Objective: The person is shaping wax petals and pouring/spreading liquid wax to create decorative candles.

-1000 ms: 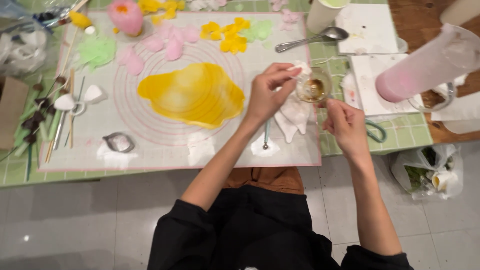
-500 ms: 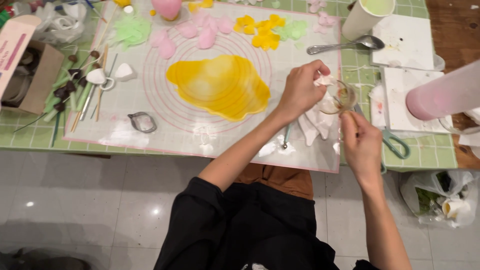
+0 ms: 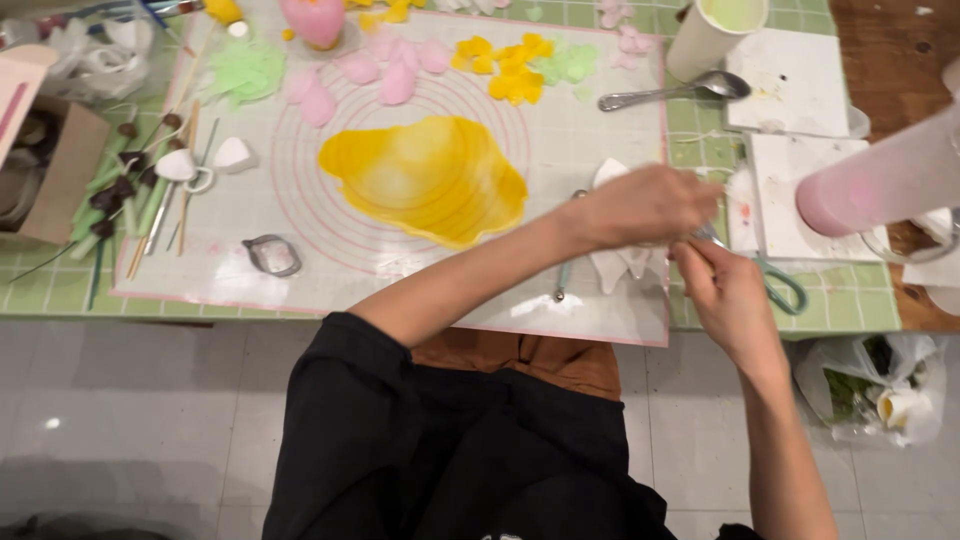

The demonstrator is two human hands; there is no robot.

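My left hand (image 3: 648,205) reaches across the pale silicone mat (image 3: 200,270) to its right edge, fingers curled shut over a small glass cup that is almost hidden under it. My right hand (image 3: 728,292) sits just below and to the right, fingertips pinched on something thin and shiny (image 3: 706,236) where the two hands meet. White cut-out petals (image 3: 620,266) lie on the mat under my left hand. Green-handled scissors (image 3: 782,286) rest beside my right hand.
A flat yellow sheet of paste (image 3: 430,180) fills the mat's middle, with pink petals (image 3: 395,75), yellow blossoms (image 3: 510,65) and green leaves (image 3: 245,70) behind it. A spoon (image 3: 670,95), paper cup (image 3: 715,30), pink cylinder (image 3: 890,185), metal cutter (image 3: 272,255), tool sticks (image 3: 150,195) and cardboard box (image 3: 50,170) surround it.
The view has shifted and the hands have dropped slightly toward the mat's front right. My left hand has rolled over the cup, hiding it.
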